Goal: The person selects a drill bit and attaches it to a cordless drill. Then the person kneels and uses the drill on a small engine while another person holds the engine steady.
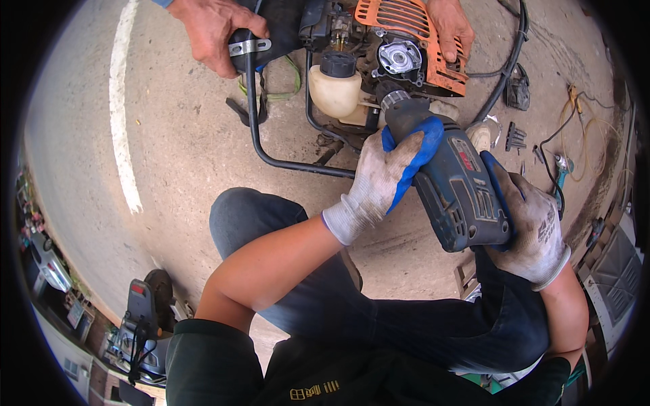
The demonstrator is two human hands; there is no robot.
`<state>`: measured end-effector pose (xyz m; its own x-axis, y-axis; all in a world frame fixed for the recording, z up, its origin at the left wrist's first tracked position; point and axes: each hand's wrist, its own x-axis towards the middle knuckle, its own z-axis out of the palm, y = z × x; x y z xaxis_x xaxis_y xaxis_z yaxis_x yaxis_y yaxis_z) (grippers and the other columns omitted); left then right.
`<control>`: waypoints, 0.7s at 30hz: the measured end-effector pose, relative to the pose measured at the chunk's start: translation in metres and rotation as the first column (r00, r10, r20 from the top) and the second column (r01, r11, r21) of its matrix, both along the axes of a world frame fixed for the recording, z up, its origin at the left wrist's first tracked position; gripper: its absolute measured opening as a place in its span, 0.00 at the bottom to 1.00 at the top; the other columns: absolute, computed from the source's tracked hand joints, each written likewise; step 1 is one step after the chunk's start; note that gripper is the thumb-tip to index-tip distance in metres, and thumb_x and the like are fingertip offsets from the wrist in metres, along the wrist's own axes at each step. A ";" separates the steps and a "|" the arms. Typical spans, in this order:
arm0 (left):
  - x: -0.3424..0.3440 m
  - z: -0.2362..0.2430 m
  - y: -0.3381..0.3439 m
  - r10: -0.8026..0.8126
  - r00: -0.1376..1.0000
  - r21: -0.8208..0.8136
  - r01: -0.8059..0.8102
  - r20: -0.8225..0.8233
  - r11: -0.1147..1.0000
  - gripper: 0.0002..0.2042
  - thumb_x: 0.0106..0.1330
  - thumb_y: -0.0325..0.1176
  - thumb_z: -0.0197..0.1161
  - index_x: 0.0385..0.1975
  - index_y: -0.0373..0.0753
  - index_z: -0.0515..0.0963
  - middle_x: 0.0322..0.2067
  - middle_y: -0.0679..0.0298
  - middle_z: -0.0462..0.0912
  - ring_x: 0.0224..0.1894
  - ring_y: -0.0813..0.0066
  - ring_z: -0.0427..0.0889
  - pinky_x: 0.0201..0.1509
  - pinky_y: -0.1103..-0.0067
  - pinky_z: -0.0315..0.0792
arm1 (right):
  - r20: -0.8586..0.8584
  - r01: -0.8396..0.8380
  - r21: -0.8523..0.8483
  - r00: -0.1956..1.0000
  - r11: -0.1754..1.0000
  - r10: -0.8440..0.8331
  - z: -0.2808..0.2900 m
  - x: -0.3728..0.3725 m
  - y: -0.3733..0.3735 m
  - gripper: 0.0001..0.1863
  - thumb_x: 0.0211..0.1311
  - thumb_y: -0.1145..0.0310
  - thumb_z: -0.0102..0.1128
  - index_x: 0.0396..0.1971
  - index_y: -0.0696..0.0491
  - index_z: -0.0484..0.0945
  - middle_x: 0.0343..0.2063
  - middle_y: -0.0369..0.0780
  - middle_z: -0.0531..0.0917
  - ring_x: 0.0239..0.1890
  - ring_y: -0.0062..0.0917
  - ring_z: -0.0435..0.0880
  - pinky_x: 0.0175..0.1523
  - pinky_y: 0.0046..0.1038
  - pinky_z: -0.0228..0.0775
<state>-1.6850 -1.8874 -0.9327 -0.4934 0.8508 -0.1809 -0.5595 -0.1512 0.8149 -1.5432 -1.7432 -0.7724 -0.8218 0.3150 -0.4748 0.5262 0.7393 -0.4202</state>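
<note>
Both my gloved hands are closed on a dark blue power drill (467, 196). My left hand (376, 172) wraps the drill's front body behind the chuck, its blue-coated thumb on top. My right hand (535, 227) grips the rear right side; part of its fingers are hidden. The drill's chuck (394, 100) points away from me at a small engine, just below a round silver metal hub (399, 57). Whether a bit touches the engine I cannot tell. An orange slotted cover (396, 15) surrounds the hub. Left of the chuck sits a whitish plastic tank (333, 93) with a black cap (338, 65).
Another person's hands hold the engine: one hand (213, 35) by the black tube frame (254, 122), the other hand (452, 30) on the orange cover. At right on the concrete lie black sockets (516, 136), a black part (518, 88), cables and a teal tool (562, 169).
</note>
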 end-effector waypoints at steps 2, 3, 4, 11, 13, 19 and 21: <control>0.000 -0.003 -0.002 -0.011 0.996 -0.025 0.008 -0.093 1.000 0.20 0.75 0.38 0.63 0.57 0.28 0.75 0.49 0.61 0.84 0.49 0.77 0.81 0.58 0.77 0.76 | 0.006 0.004 -0.002 1.000 1.000 -0.004 -0.001 0.001 0.000 0.49 0.36 0.69 0.74 0.67 0.60 0.67 0.38 0.50 0.82 0.39 0.48 0.85 0.48 0.40 0.77; -0.001 -0.004 -0.002 -0.020 0.990 -0.042 0.015 -0.142 0.999 0.20 0.74 0.39 0.63 0.57 0.28 0.75 0.49 0.61 0.84 0.49 0.77 0.81 0.58 0.77 0.76 | 0.007 0.003 -0.002 1.000 1.000 -0.003 -0.001 0.001 -0.001 0.49 0.36 0.69 0.74 0.67 0.60 0.67 0.38 0.51 0.82 0.39 0.48 0.85 0.48 0.40 0.77; -0.002 -0.004 -0.004 -0.040 0.980 -0.065 0.028 -0.195 0.997 0.20 0.75 0.39 0.63 0.57 0.28 0.75 0.49 0.61 0.84 0.49 0.77 0.81 0.58 0.77 0.76 | 0.008 0.013 -0.010 1.000 1.000 -0.013 -0.002 0.001 -0.001 0.49 0.36 0.69 0.74 0.68 0.60 0.67 0.39 0.51 0.82 0.39 0.48 0.85 0.48 0.40 0.77; -0.013 0.009 -0.002 -0.105 0.950 -0.208 0.171 0.294 0.963 0.19 0.75 0.38 0.62 0.56 0.28 0.76 0.49 0.61 0.84 0.49 0.77 0.81 0.58 0.77 0.76 | 0.023 0.001 -0.014 1.000 1.000 -0.001 -0.002 0.002 -0.001 0.50 0.37 0.69 0.74 0.68 0.60 0.66 0.39 0.51 0.82 0.39 0.49 0.85 0.48 0.40 0.77; -0.014 0.015 -0.002 -0.173 0.971 -0.278 0.214 0.166 0.936 0.20 0.78 0.39 0.54 0.61 0.31 0.75 0.54 0.58 0.83 0.52 0.74 0.83 0.59 0.77 0.77 | 0.035 0.025 -0.028 0.999 0.999 -0.024 -0.003 0.002 -0.002 0.50 0.37 0.70 0.74 0.68 0.60 0.66 0.39 0.51 0.82 0.39 0.49 0.85 0.48 0.40 0.77; -0.011 0.011 -0.004 -0.189 0.978 -0.281 0.206 0.088 0.937 0.18 0.78 0.33 0.51 0.64 0.36 0.74 0.58 0.53 0.80 0.55 0.66 0.84 0.62 0.74 0.77 | -0.053 -0.037 0.018 0.998 0.999 0.038 -0.003 0.004 0.000 0.49 0.38 0.71 0.73 0.68 0.61 0.67 0.40 0.51 0.82 0.39 0.48 0.85 0.47 0.39 0.77; -0.009 0.008 -0.005 -0.188 0.981 -0.281 0.191 0.038 0.940 0.18 0.77 0.29 0.51 0.64 0.38 0.74 0.58 0.53 0.80 0.55 0.64 0.84 0.62 0.73 0.77 | -0.022 -0.037 0.017 0.999 0.999 0.037 -0.003 0.005 0.001 0.47 0.39 0.70 0.73 0.67 0.60 0.68 0.42 0.53 0.82 0.41 0.49 0.86 0.48 0.41 0.79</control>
